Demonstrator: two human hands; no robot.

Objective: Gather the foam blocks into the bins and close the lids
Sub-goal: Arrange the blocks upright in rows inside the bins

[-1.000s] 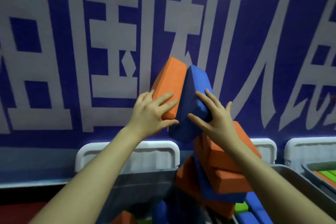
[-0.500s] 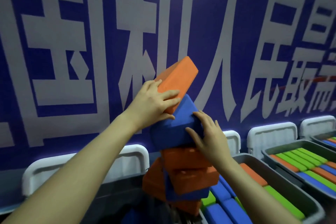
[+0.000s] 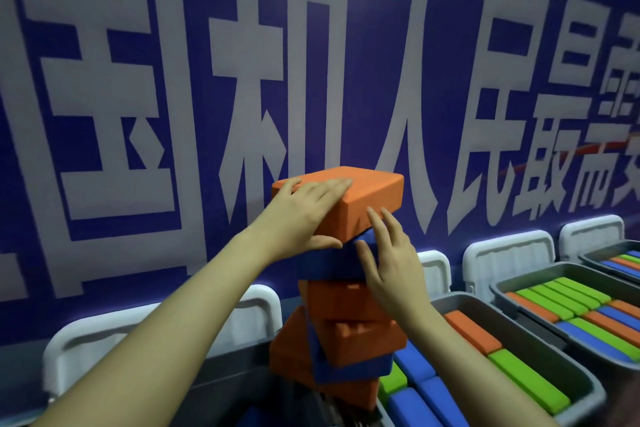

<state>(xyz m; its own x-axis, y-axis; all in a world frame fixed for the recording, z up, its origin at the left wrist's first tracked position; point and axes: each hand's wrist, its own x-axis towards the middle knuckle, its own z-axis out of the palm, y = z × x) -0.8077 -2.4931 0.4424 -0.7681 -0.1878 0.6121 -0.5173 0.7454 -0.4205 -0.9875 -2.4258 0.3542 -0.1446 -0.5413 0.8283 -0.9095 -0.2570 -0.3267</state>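
A leaning stack of orange and blue foam blocks rises in front of me, above the gap between two grey bins. My left hand grips the top orange block, fingers flat on its top and thumb under its near edge. My right hand presses its palm and spread fingers against the blue block just below. The grey bin to the right of the stack holds blue, green and orange blocks laid flat. The stack's base is hidden.
More grey bins filled with coloured blocks line up to the far right, their white lids standing upright against a blue banner wall with large white characters. Another white lid stands at lower left behind a dark bin.
The top orange block has swung from tilted to nearly level on the stack. The blue block beneath has settled flatter. The view has shifted right, and more bins show.
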